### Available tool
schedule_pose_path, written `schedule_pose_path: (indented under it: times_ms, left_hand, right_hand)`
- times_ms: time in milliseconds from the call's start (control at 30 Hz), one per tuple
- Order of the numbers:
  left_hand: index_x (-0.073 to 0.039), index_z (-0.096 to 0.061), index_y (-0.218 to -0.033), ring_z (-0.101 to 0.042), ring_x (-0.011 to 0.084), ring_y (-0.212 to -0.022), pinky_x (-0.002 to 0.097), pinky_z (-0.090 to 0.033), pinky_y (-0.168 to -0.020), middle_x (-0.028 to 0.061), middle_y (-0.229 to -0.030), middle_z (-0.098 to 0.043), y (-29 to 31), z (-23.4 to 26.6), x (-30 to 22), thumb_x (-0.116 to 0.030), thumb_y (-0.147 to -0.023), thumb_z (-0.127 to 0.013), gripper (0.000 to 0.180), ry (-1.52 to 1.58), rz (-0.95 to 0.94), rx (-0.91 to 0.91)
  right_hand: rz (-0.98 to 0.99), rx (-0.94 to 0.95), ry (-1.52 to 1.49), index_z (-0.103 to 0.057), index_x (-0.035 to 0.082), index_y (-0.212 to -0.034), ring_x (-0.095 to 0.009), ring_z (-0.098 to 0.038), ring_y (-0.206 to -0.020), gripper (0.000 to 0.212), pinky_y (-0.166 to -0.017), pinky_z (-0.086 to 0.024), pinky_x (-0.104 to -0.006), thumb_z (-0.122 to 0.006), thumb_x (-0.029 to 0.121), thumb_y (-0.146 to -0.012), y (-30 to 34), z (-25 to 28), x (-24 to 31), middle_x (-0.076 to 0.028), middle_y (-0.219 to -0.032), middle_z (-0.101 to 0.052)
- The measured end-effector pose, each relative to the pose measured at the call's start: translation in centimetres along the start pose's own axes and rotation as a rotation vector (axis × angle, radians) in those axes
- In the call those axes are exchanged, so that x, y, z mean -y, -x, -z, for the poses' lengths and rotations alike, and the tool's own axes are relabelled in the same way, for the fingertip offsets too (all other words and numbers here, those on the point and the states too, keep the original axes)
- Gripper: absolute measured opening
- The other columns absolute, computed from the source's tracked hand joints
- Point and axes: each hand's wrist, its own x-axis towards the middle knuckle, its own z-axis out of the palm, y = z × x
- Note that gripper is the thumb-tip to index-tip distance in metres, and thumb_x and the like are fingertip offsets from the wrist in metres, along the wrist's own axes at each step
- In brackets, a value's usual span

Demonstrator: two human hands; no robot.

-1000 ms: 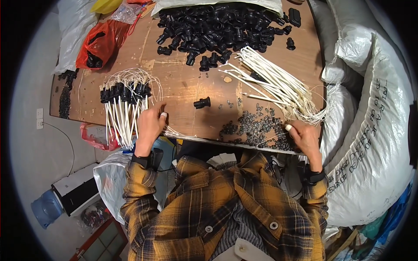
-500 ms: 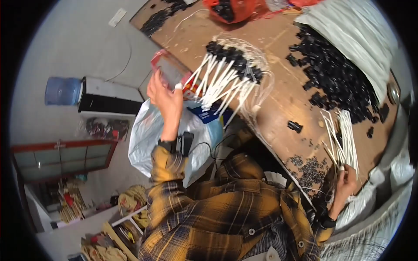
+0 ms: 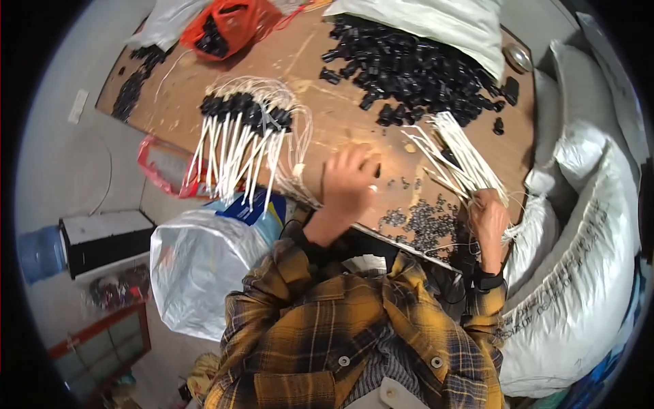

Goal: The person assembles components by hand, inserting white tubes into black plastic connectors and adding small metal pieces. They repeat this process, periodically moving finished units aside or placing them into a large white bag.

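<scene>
My left hand point(image 3: 349, 183), smeared by motion, is over the table's near edge with its fingers stretched out. Beside its fingertips is a small black piece point(image 3: 378, 170), partly covered by the hand. At the right, my right hand point(image 3: 488, 215) is closed around the near end of a white stick-like cable in a bundle point(image 3: 466, 153) lying on the table; the fingers hide the gripped part. To the left lies another bunch of white cables point(image 3: 235, 153), with black connectors point(image 3: 238, 109) at their far ends and thin pale wires looping beyond.
A large heap of black connectors point(image 3: 409, 71) lies under a white sack point(image 3: 436, 27). Tiny dark parts point(image 3: 429, 225) are scattered by the table's near edge. A red bag point(image 3: 238, 31) sits at the back. An open white bag point(image 3: 197, 266) stands left, and full sacks point(image 3: 579, 252) line the right.
The view has turned to the right. My left hand has moved from beside the left cable bunch, rightward to the black piece. My right hand stays at the near end of the right bundle.
</scene>
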Motion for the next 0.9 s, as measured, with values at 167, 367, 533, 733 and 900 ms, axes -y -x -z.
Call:
schedule_pose_path:
  times_ms: [167,367,533,733,900]
  left_hand:
    - [-0.006,-0.061,-0.112,-0.058,0.0284,-0.094,0.034,-0.047,-0.08,0.014,-0.107,-0.061,-1.8,-2.3,1.6,-0.004,-0.07,-0.065,0.041,0.059,0.004,0.231]
    - [-0.009,-0.063,-0.114,-0.06,0.0278,-0.095,0.0306,-0.048,-0.081,0.0142,-0.106,-0.063,-3.3,-3.0,2.0,0.003,-0.07,-0.059,0.045,0.708,0.368,0.137]
    - [-0.005,-0.063,-0.116,-0.062,0.0214,-0.096,0.029,-0.049,-0.082,0.0106,-0.104,-0.065,-2.3,-3.2,3.2,0.008,-0.074,-0.052,0.045,0.381,0.183,0.154]
    - [0.001,-0.061,-0.116,-0.061,0.0125,-0.089,0.0263,-0.049,-0.079,0.0064,-0.1,-0.064,-1.9,-2.9,2.1,0.014,-0.079,-0.045,0.042,1.086,0.696,0.267]
    - [-0.004,-0.062,-0.118,-0.062,0.0087,-0.088,0.0227,-0.049,-0.076,0.0024,-0.101,-0.064,-1.8,-2.6,1.2,0.014,-0.079,-0.046,0.046,1.232,0.705,0.345]
  right_hand:
    - [-0.01,0.011,0.08,-0.066,0.005,-0.086,-0.035,-0.061,-0.077,0.011,-0.066,-0.046,-0.0436,-0.064,0.008,-0.075,0.2,-0.1,-1.8,-0.013,-0.089,-0.062]
    - [0.143,-0.161,-0.075,-0.063,0.004,-0.081,-0.031,-0.059,-0.076,0.008,-0.068,-0.043,-0.0399,-0.065,0.005,-0.073,-0.5,1.6,0.0,-0.011,-0.084,-0.059]
    - [0.142,-0.013,0.078,-0.061,0.003,-0.078,-0.03,-0.058,-0.075,0.009,-0.068,-0.043,-0.0397,-0.066,0.005,-0.071,-0.2,-1.4,-0.7,-0.011,-0.082,-0.058]
    - [0.164,-0.076,-0.111,-0.062,0.004,-0.078,-0.031,-0.058,-0.072,0.008,-0.067,-0.044,-0.0399,-0.064,0.003,-0.071,0.0,-1.9,1.2,-0.012,-0.079,-0.057]
    - [0.194,0.038,-0.056,-0.064,0.004,-0.081,-0.031,-0.058,-0.068,0.008,-0.063,-0.045,-0.0396,-0.062,0.002,-0.073,-0.2,-2.2,2.1,-0.013,-0.078,-0.059]
